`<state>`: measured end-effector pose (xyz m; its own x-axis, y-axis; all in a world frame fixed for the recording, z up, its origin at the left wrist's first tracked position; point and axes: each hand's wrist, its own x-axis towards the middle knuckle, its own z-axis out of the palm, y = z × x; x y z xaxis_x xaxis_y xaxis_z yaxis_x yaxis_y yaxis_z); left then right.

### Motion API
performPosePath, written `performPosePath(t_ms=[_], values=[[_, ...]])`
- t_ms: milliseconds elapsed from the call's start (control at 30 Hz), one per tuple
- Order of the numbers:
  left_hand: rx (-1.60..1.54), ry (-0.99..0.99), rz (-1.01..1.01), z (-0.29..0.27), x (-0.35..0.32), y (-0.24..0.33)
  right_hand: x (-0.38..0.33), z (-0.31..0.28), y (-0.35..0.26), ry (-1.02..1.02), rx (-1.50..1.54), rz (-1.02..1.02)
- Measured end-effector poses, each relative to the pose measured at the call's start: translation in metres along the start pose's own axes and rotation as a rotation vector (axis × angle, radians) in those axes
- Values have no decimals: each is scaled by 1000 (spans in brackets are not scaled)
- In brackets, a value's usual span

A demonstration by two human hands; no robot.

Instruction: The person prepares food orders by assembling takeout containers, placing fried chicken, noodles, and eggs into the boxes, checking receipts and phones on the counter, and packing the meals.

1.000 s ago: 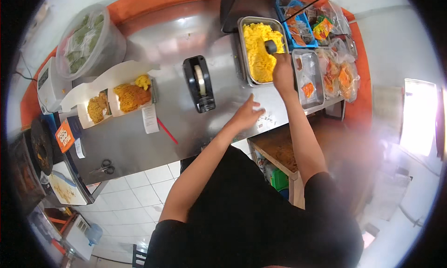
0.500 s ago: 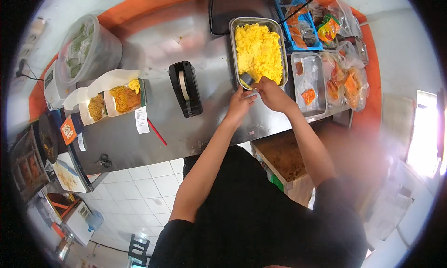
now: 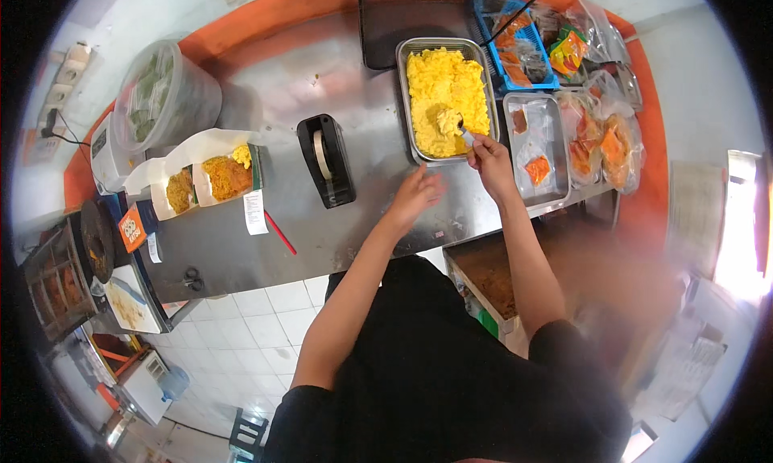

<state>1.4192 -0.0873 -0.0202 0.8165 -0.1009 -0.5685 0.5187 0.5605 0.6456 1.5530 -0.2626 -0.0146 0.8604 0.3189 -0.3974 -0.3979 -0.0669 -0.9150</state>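
A metal tray (image 3: 400,88) full of yellow scrambled egg (image 3: 443,80) stands on the steel counter. My right hand (image 3: 491,163) grips a spoon (image 3: 467,136) by its handle at the tray's near right corner. A lump of egg sits on the spoon's bowl, over the egg in the tray. Just in front of the tray, my left hand (image 3: 416,196) is open with nothing in it, its fingers apart and slightly blurred. To its left stands a black tape dispenser (image 3: 338,185). Farther left, an open food box (image 3: 161,173) holds fried pieces, yellow rice and a little egg.
Right of the egg stands a shallow tray (image 3: 555,191) with orange sachets, beside bagged orange food (image 3: 616,150) and a blue basket (image 3: 503,48). Leftward are a clear bucket (image 3: 193,97) of green packets, a red stick (image 3: 280,232), a paper slip (image 3: 255,213) and scissors (image 3: 192,279).
My right hand has brought the spoon up and over the egg, with a lump on it. My left hand has come away from the spoon and tray, back toward me.
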Motion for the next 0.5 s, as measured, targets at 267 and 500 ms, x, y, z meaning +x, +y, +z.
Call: performPosePath(t_ms=[267,500], values=[[130,-313,-69,-77,-120,-18,-5,11,-26,-17,81,-27],[73,-170,26,-179,-228,-36,-44,170,-82,-297,-22,0]])
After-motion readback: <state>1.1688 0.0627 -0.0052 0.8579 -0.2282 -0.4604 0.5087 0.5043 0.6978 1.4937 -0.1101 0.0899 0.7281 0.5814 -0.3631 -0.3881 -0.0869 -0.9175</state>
